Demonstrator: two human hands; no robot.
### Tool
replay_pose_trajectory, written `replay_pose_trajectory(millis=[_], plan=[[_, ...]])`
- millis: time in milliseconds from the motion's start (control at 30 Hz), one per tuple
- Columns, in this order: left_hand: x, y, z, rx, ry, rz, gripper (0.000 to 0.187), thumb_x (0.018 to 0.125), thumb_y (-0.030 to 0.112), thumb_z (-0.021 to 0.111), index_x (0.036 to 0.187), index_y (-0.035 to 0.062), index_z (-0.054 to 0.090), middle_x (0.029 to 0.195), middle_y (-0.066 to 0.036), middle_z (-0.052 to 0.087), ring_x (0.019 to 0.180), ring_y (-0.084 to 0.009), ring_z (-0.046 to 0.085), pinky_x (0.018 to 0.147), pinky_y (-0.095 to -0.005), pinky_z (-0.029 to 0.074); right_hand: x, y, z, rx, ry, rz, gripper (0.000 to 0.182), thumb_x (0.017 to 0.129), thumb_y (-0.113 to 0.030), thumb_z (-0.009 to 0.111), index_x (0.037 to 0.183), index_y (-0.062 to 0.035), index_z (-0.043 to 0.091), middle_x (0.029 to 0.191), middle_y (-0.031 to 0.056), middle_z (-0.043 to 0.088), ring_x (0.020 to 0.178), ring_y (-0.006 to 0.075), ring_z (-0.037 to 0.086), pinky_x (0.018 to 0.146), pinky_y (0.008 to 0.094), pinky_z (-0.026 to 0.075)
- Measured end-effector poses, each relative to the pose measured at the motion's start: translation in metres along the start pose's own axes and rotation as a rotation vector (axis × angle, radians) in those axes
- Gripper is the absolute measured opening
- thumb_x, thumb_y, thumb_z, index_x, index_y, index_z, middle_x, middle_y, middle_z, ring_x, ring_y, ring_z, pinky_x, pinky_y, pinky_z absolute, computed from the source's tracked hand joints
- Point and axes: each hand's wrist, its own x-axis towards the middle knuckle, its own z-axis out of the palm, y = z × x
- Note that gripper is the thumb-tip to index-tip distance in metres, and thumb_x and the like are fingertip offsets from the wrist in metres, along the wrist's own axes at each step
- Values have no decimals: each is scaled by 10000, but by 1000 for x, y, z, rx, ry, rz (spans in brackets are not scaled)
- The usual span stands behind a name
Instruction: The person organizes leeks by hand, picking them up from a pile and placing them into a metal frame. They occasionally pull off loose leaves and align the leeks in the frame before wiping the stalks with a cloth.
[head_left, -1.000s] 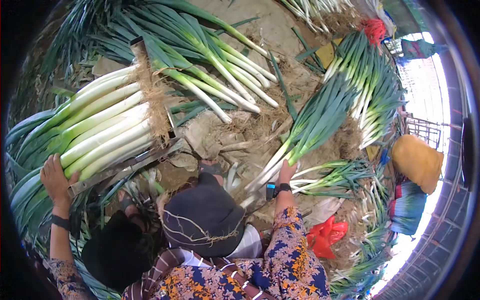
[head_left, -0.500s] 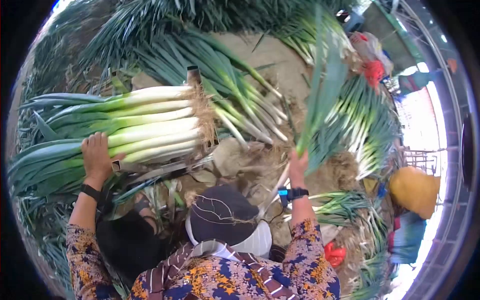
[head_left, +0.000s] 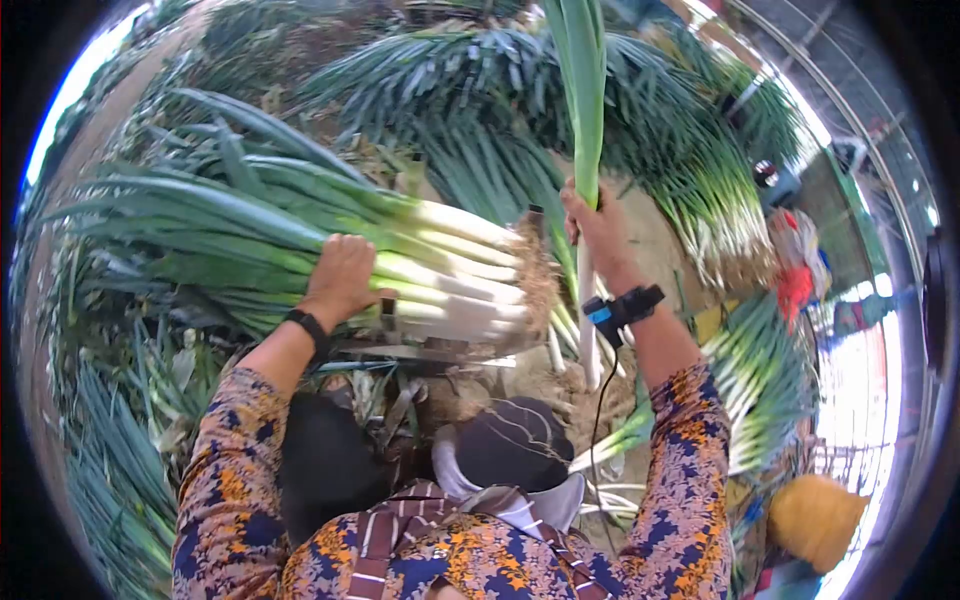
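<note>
My left hand point(head_left: 343, 280) lies palm down on a pile of leeks point(head_left: 450, 262), thumb apart from the fingers, where green leaves meet white stalks. The pile rests sideways between short upright posts point(head_left: 388, 318), roots toward the right. In my right hand point(head_left: 600, 225) is a single leek point(head_left: 588, 110), held upright around its stalk with the leaves up. Its white root end point(head_left: 590, 365) points down, just right of the pile's roots. Fingers of that hand wrap around the stalk.
More leeks point(head_left: 480, 70) lie in heaps at the back. Others with white ends point(head_left: 755, 370) are at the right, near a yellow rounded object point(head_left: 818, 520) and a red-and-white bag point(head_left: 797, 265). Loose leaves lie left of my legs. A dark cable point(head_left: 600, 420) hangs from my right wrist.
The view has shifted. My right hand has carried the leek leftward, close to the pile's root ends, and the leek is now more upright. My left hand now rests nearer the white stalks.
</note>
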Motion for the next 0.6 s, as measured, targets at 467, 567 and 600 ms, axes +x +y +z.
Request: replay_pose_trajectory(millis=[467, 567, 600], plan=[[-4, -3, 7, 88, 81, 77, 864, 790, 769, 492, 1101, -28, 609, 1018, -120, 582, 1028, -261, 514, 981, -404, 362, 83, 33, 201, -296, -514, -516, 286, 881, -194, 721, 1084, -21, 620, 817, 17, 619, 695, 58, 538, 603, 254, 468], [-4, -1, 3, 81, 56, 80, 861, 779, 768, 508, 1085, -32, 601, 992, -118, 566, 978, -265, 508, 956, -407, 372, 67, 79, 204, -365, -507, -491, 336, 877, -197, 721, 1121, 5, 605, 856, 104, 651, 787, 124, 554, 725, 309, 484], [-4, 0, 1, 84, 52, 80, 854, 778, 765, 513, 1075, -32, 601, 981, -117, 562, 966, -265, 507, 948, -405, 373, 64, 87, 203, -395, -555, -404, 437, 867, -320, 723, 1182, -45, 599, 972, 210, 679, 904, 336, 672, 793, 378, 513]])
